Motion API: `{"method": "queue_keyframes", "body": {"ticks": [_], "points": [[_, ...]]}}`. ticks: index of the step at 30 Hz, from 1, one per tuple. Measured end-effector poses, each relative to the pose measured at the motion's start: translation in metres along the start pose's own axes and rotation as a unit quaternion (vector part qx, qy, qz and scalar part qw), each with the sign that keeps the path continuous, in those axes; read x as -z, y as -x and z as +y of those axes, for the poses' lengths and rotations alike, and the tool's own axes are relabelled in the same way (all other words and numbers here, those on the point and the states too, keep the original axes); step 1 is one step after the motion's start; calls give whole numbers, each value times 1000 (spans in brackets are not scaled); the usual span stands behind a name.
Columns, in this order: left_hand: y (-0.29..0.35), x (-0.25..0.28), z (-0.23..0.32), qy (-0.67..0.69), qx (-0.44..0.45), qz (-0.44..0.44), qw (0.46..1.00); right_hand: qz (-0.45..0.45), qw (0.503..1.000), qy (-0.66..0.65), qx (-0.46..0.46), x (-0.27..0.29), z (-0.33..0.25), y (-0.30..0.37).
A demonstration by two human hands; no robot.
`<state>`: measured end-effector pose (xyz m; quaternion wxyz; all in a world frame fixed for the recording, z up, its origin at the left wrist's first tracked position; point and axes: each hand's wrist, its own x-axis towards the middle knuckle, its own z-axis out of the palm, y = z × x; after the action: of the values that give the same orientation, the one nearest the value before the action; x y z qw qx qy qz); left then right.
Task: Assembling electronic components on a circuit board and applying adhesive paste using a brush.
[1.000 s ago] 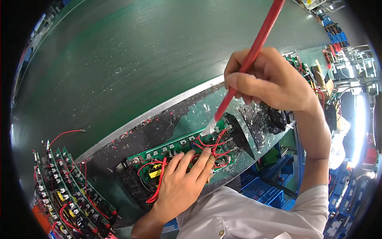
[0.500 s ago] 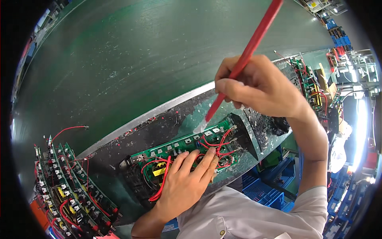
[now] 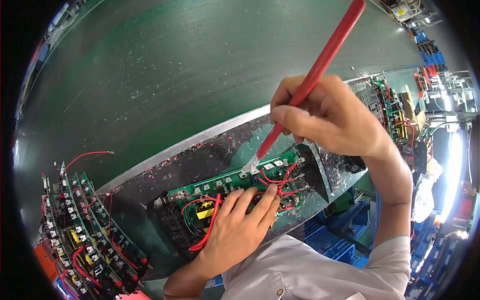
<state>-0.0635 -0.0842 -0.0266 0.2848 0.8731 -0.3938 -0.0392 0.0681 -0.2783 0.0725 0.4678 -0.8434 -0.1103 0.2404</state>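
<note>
My right hand [image 3: 332, 120] grips a long red-handled brush [image 3: 327, 55] slantwise, the fingers wrapped round its lower shaft. White paste coats the brush tip, which meets the far edge of a green circuit board [image 3: 210, 186] at a row of small components with white tops. The board lies in a black housing [image 3: 175, 232] in front of me. Spread over the board's near side is my left hand [image 3: 240, 225], open, its fingertips among red wires [image 3: 286, 181] and parts. A yellow-wrapped component [image 3: 205, 210] shows left of that hand. What lies under the palm is hidden.
Several similar boards [image 3: 75, 230] stand on edge at the left. More boards and wires [image 3: 395, 115] lie at the right, past a perforated metal piece [image 3: 370, 102]. A metal strip [image 3: 210, 134] crosses the green bench [image 3: 150, 65]. Blue crates [image 3: 332, 240] sit below the near edge.
The brush tip has moved a little left along the row of components and down onto one of them. Board and left hand appear slightly farther right in the picture.
</note>
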Motion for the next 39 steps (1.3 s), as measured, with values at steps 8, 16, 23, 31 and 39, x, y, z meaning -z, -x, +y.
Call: {"method": "queue_keyframes", "body": {"ticks": [8, 16, 23, 31, 39], "points": [[2, 1, -1, -1, 0, -2, 1000, -42, 996, 39, 75, -13, 9, -5], [3, -2, -1, -10, -9, 6, 1000, -20, 999, -28, -10, 7, -14, 6], [9, 3, 13, -80, 18, -26, 996, -79, 987, 47, 133, 21, -6, 5], [9, 1, 14, -78, 11, -18, 997, -63, 993, -43, 92, -3, -20, -7], [10, 0, 10, -62, -1, -14, 998, -63, 996, -4, 65, -24, -18, -17]]}}
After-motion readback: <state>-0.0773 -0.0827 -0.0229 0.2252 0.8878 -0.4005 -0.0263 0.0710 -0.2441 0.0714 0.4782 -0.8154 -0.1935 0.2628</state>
